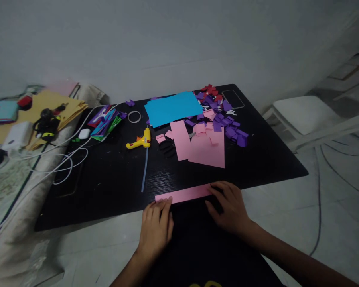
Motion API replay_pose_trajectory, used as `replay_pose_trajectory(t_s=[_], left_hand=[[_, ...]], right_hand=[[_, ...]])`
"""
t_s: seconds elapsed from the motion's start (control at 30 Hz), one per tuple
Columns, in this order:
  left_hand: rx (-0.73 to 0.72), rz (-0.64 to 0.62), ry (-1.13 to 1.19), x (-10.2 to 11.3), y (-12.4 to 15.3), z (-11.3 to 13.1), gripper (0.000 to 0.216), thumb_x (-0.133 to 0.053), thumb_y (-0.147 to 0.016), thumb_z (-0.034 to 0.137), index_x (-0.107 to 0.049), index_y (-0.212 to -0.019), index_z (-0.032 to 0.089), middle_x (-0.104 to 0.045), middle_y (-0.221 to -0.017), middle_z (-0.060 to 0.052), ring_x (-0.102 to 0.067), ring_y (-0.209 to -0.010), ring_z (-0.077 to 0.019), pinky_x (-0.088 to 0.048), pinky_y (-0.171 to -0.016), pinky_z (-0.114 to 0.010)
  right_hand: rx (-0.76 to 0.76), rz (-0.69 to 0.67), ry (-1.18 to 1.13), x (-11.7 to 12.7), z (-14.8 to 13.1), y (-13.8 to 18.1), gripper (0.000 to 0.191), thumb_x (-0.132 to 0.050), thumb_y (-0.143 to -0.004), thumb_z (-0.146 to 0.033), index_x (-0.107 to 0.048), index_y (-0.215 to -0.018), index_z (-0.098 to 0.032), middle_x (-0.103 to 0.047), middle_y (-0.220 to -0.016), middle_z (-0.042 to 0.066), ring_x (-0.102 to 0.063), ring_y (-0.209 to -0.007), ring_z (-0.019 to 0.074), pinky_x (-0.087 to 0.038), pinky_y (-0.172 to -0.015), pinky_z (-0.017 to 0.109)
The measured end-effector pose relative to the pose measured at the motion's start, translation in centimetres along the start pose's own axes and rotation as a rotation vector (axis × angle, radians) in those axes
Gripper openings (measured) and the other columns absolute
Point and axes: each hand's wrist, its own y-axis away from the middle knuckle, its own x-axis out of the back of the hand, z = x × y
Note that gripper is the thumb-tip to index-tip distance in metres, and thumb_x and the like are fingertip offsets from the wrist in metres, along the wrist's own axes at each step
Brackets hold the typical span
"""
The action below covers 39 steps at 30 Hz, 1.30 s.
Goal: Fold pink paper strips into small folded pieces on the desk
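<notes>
A narrow pink paper strip (pixel 190 194) lies along the near edge of the black table. My left hand (pixel 157 219) is at its left end, fingers bent together and the thumb tip pressed on the paper. At the right end, my right hand (pixel 229 205) rests its fingertips on the strip, with the thumb spread apart below. Beyond them lie a pink paper sheet (pixel 208 153) and a narrower pink piece (pixel 181 139). Black-handled scissors (pixel 166 148) lie partly beneath the pink paper. A yellow glue gun (pixel 140 141) with a glue stick (pixel 144 169) lies to their left.
Blue sheets (pixel 173 108) lie at the back, beside many folded purple pieces (pixel 231 129) and red pieces (pixel 211 89). A tape roll (pixel 134 116), coloured paper scraps (pixel 106 123) and white cables (pixel 68 159) are at left. A white chair (pixel 302 113) stands right of the table (pixel 266 167).
</notes>
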Motion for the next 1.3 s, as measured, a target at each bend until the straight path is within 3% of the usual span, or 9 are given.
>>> replay_pose_trajectory(t_s=[0.1,0.23,0.33,0.63,0.83,1.3], left_hand=[[0.017,0.039,-0.011,-0.3,-0.1,0.2,0.043,-0.057,-0.093,0.008,-0.062,-0.135,0.011,-0.07,-0.11,-0.013,-0.066,-0.104,-0.028,-0.049,-0.098,-0.046],[0.01,0.036,-0.016,-0.6,0.1,0.0,0.038,-0.055,-0.095,0.012,-0.063,-0.132,0.013,-0.071,-0.11,-0.013,-0.066,-0.103,-0.0285,-0.049,-0.098,-0.047],[0.01,0.038,-0.024,-0.6,0.4,-0.1,0.035,-0.051,-0.097,0.014,-0.063,-0.13,0.014,-0.071,-0.111,-0.013,-0.066,-0.103,-0.0288,-0.05,-0.097,-0.048],[0.013,0.031,-0.006,-0.8,0.2,-0.1,0.04,-0.055,-0.095,0.008,-0.061,-0.134,0.011,-0.071,-0.113,-0.013,-0.065,-0.106,-0.0278,-0.047,-0.099,-0.046],[0.006,0.04,-0.005,-0.7,0.1,-0.2,0.041,-0.055,-0.094,0.007,-0.062,-0.134,0.01,-0.071,-0.111,-0.013,-0.065,-0.105,-0.0282,-0.048,-0.097,-0.046],[-0.007,0.033,-0.011,0.0,0.0,-1.1,0.037,-0.055,-0.095,0.007,-0.063,-0.13,0.01,-0.07,-0.108,-0.014,-0.065,-0.1,-0.0267,-0.051,-0.096,-0.046]], right_hand=[[0.091,-0.009,-0.102,-1.2,-2.0,-1.0,0.039,-0.065,-0.094,-0.019,-0.062,-0.133,-0.015,-0.072,-0.121,0.015,-0.064,-0.117,0.0308,-0.054,-0.099,0.051],[0.22,-0.199,-0.291,-3.0,-5.1,-2.0,0.046,-0.058,-0.097,-0.018,-0.056,-0.143,-0.012,-0.07,-0.132,0.015,-0.061,-0.128,0.0266,-0.053,-0.11,0.045],[0.26,-0.253,-0.327,-3.9,-5.9,-2.1,0.046,-0.054,-0.098,-0.016,-0.055,-0.144,-0.007,-0.069,-0.135,0.016,-0.062,-0.127,0.0261,-0.053,-0.112,0.045],[0.263,-0.204,-0.226,-2.4,-1.6,-0.1,0.051,-0.053,-0.095,-0.002,-0.056,-0.145,-0.013,-0.073,-0.129,0.013,-0.068,-0.121,0.0242,-0.06,-0.105,0.04],[0.243,-0.17,-0.181,-1.0,1.0,1.1,0.051,-0.053,-0.098,-0.003,-0.055,-0.147,-0.016,-0.074,-0.128,0.012,-0.071,-0.117,0.0233,-0.063,-0.1,0.041],[0.231,-0.138,-0.198,-1.0,1.3,1.3,0.055,-0.051,-0.097,-0.001,-0.053,-0.149,-0.018,-0.075,-0.126,0.011,-0.071,-0.116,0.023,-0.064,-0.097,0.041]])
